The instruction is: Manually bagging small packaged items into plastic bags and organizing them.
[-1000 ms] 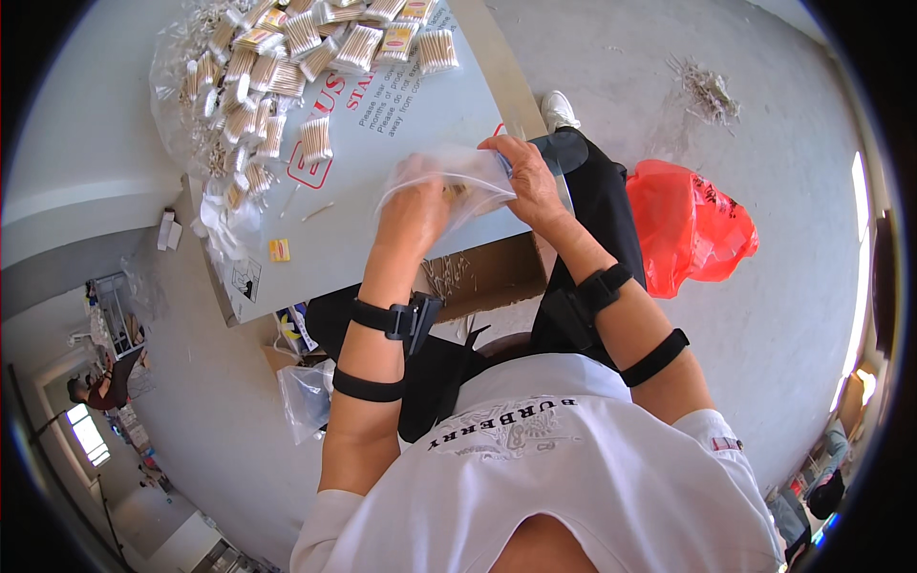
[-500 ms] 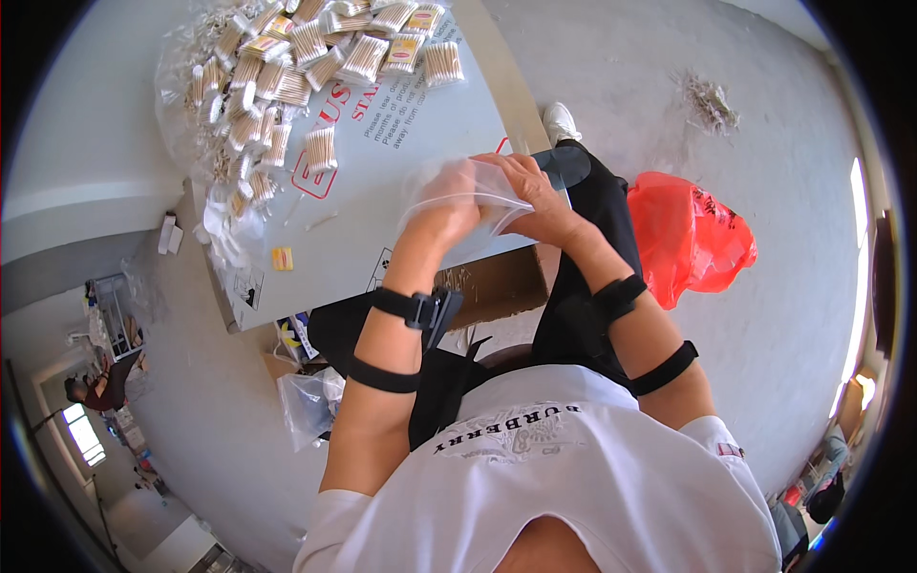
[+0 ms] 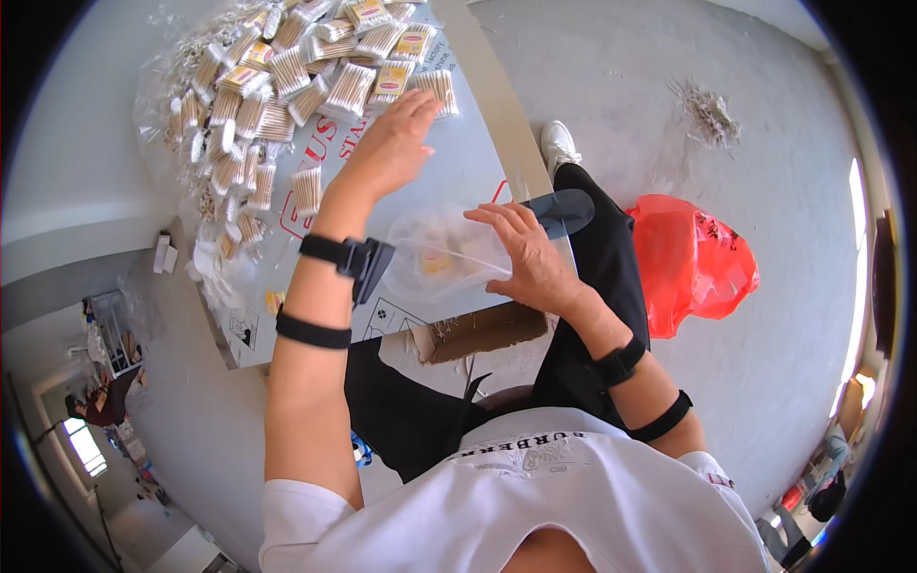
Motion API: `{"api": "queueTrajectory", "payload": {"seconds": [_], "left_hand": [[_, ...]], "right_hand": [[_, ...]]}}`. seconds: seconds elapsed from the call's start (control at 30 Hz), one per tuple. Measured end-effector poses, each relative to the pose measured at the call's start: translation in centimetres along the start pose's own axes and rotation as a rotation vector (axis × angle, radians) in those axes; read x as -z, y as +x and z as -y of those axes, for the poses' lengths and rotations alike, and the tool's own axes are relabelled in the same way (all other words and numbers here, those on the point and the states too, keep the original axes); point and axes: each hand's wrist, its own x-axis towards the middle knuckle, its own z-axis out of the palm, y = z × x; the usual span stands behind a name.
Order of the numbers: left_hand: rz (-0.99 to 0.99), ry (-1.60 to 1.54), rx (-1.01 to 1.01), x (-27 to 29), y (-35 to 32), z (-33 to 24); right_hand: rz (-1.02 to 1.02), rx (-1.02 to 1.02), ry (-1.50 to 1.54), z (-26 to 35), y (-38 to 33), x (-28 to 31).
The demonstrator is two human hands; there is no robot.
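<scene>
Presently the right hand (image 3: 531, 258) pinches the rim of a clear plastic bag (image 3: 441, 260), fingers closed on it, the bag lying on the grey table (image 3: 468, 162) just left of that hand. Left hand (image 3: 390, 145), fingers spread and empty, hovers beside the nearest swab packets (image 3: 287, 86). Red bag (image 3: 693, 263) lies on the floor.

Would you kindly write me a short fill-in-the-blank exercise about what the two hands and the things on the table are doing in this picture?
1. The left hand reaches out over the pile of small ____ packets on the table.
2. The right hand holds a clear plastic ____ at the table's near edge.
3. On the floor beside the person's right leg lies a crumpled ____ plastic bag.

Missing words: cotton swab; bag; red
</scene>
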Motion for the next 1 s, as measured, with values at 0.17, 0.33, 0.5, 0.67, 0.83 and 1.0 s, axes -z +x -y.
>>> {"api": "queueTrajectory", "payload": {"seconds": [0.17,0.33,0.5,0.67,0.83,1.0], "left_hand": [[-0.031,0.06,0.103,-5.2,2.4,0.7],[0.039,0.223,0.075,-5.3,1.8,1.4],[0.127,0.023,0.267,-3.7,0.3,1.6],[-0.005,-0.041,0.19,-4.1,1.4,0.5],[0.123,0.016,0.345,-5.2,3.2,-0.4],[0.254,0.068,0.227,-4.3,1.3,0.1]], "right_hand": [[-0.015,0.0,-0.025,-0.7,-0.3,-0.1],[-0.012,0.032,-0.031,-0.9,0.0,0.1],[0.064,0.047,0.167,-1.0,0.0,1.7],[0.088,-0.019,0.369,0.5,-0.5,4.2],[0.013,-0.024,0.554,2.3,-1.5,4.7],[-0.225,0.149,0.454,5.2,-0.6,4.4]]}}
